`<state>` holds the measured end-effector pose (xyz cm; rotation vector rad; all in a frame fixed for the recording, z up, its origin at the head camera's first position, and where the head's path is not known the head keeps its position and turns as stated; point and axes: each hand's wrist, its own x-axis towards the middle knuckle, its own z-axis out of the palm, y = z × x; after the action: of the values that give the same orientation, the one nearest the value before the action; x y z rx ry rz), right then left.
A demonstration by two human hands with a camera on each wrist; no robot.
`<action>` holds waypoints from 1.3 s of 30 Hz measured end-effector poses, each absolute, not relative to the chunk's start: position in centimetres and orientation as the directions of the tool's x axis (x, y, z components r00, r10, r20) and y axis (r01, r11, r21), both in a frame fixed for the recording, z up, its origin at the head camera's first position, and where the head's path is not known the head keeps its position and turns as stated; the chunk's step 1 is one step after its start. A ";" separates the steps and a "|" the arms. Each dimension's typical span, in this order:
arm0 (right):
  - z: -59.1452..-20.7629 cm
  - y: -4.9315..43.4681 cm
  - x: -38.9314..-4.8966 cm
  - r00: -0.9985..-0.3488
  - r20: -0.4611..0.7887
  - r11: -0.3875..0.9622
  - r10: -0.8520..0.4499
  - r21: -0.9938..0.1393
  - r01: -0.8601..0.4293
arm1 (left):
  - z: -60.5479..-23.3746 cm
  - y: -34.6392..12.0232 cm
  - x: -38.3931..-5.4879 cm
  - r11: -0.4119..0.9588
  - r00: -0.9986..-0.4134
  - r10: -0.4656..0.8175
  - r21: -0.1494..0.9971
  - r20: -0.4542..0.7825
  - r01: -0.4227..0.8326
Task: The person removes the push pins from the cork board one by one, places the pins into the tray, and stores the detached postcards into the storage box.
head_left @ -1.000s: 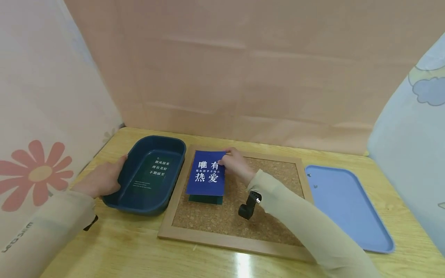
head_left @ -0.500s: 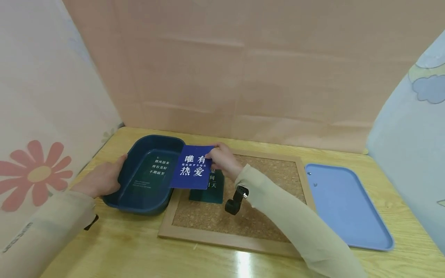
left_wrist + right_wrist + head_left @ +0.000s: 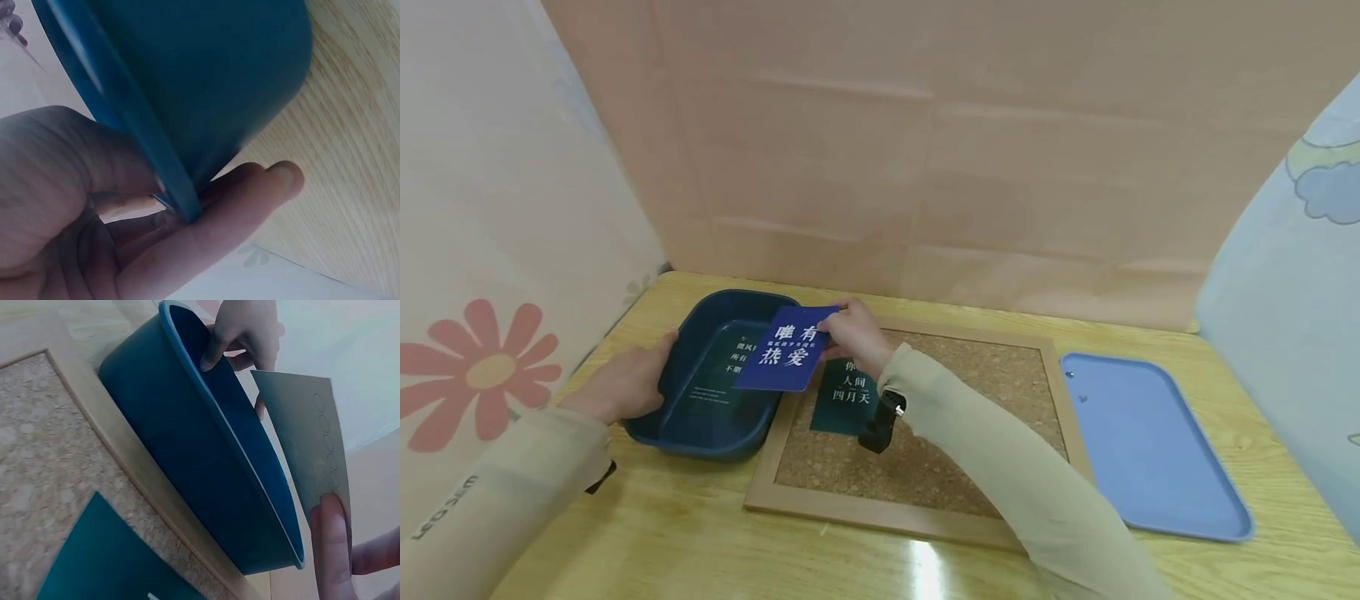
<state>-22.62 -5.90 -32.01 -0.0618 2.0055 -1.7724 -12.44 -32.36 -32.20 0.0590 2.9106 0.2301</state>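
Observation:
My right hand (image 3: pixel 859 335) pinches a blue card (image 3: pixel 784 350) with white Chinese characters by its right edge. The card hangs over the right rim of a dark blue plastic basin (image 3: pixel 715 446); its pale back (image 3: pixel 306 437) shows in the right wrist view. My left hand (image 3: pixel 628 379) grips the basin's left rim, thumb inside and fingers (image 3: pixel 250 194) under the lip outside. A green card (image 3: pixel 718 387) with white writing lies in the basin, partly covered by the blue card. Another green card (image 3: pixel 835 408) lies on the framed cork board (image 3: pixel 955 417), partly hidden behind my right wrist.
A light blue tray (image 3: pixel 1157 450) stands right of the cork board, with a couple of small metallic pieces (image 3: pixel 1070 374) near its left edge. The wooden table (image 3: pixel 685 533) meets a tan backdrop (image 3: pixel 925 208) behind and patterned cloths at both sides.
My right hand has carried the blue card left from above the cork board to over the basin's rim, uncovering the green card on the board. My left hand has stayed on the basin.

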 end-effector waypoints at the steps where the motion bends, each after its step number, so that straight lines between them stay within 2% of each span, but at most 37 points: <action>1: -32.0 -6.0 -22.7 -0.894 -0.305 0.175 -0.329 -0.950 0.260 | -32.2 -32.3 -12.5 0.987 -0.975 0.059 0.160 -0.214 0.024; 17: -31.2 -8.4 -22.6 -0.880 -0.292 0.180 -0.373 -0.954 0.240 | -31.9 -31.4 -12.5 0.984 -0.982 0.093 0.163 -0.167 0.066; 26: -31.3 -11.1 -21.9 -0.862 -0.282 0.169 -0.421 -0.958 0.231 | -32.0 -31.8 -11.8 0.987 -0.979 0.070 0.153 -0.191 0.040; 39: -31.7 -12.6 -21.6 -0.841 -0.280 0.163 -0.463 -0.960 0.229 | -31.8 -31.1 -11.7 0.988 -0.982 0.062 0.151 -0.179 0.034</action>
<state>-21.61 -12.57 -31.70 -0.2211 1.9219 -1.7295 -11.70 -31.15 -31.85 0.0718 2.9485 0.2190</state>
